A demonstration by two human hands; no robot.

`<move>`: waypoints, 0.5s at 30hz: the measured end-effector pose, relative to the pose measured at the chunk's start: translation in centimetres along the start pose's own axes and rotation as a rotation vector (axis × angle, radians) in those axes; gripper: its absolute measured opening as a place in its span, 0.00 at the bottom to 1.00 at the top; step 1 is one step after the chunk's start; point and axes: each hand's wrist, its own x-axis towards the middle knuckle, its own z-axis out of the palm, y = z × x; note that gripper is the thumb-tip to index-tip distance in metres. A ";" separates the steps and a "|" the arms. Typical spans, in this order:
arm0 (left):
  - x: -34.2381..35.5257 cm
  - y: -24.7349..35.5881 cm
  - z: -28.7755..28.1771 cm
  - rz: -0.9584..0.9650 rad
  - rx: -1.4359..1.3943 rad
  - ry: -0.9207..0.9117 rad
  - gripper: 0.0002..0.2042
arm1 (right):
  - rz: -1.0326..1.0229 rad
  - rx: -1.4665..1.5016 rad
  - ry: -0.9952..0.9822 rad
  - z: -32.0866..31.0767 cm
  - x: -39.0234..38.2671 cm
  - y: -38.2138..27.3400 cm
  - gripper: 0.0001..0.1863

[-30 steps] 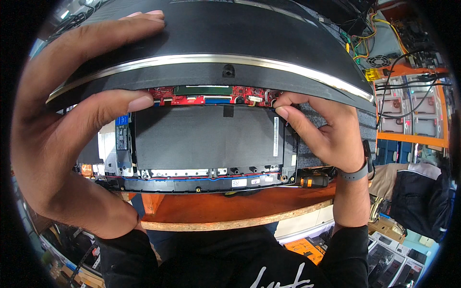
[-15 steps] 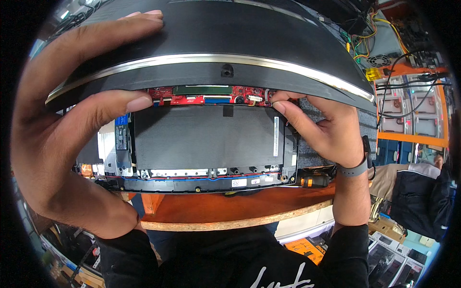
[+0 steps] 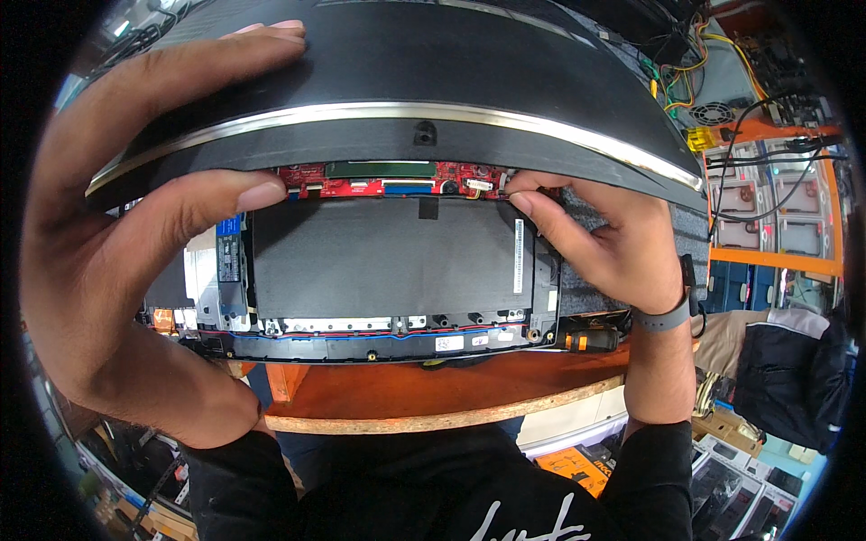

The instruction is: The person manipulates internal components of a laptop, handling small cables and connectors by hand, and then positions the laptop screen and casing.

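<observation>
An opened laptop lies before me, its red circuit board (image 3: 302,173) and wide black battery (image 3: 379,261) exposed. Above the board hangs a black laptop lid (image 3: 388,77) with a silver edge strip, tilted and covering the board's far part. My left hand (image 3: 99,207) grips this lid, fingers on top and thumb under its near edge. Beneath the right end of the edge, my right hand (image 3: 604,225) pinches thumb and forefinger together at the board, beside a small white cable connector (image 3: 478,185). What lies between those fingertips is too small to make out.
An orange wooden bench (image 3: 433,397) with a raw chipboard edge supports the laptop. A dark grey ribbed mat (image 3: 586,288) and a black-and-orange tool (image 3: 591,340) lie to the right. Farther right are loose cables (image 3: 753,68), a yellow-handled tool (image 3: 702,137) and clear compartment drawers (image 3: 758,194).
My right fingertips have shifted very slightly left at the board, and a small grey cable loop beside them shows less. The left hand and lid hold almost still.
</observation>
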 end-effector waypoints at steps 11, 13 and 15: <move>0.0 -0.8 0.6 0.018 -0.021 0.016 0.27 | -0.003 0.017 0.040 -0.1 -0.3 0.1 0.10; 0.0 -0.5 0.3 0.028 -0.007 0.010 0.26 | 0.036 0.035 0.021 -0.4 -0.3 -0.1 0.10; 0.0 -0.4 0.1 0.029 -0.006 0.008 0.26 | 0.048 0.055 0.018 -0.4 -0.2 -0.2 0.10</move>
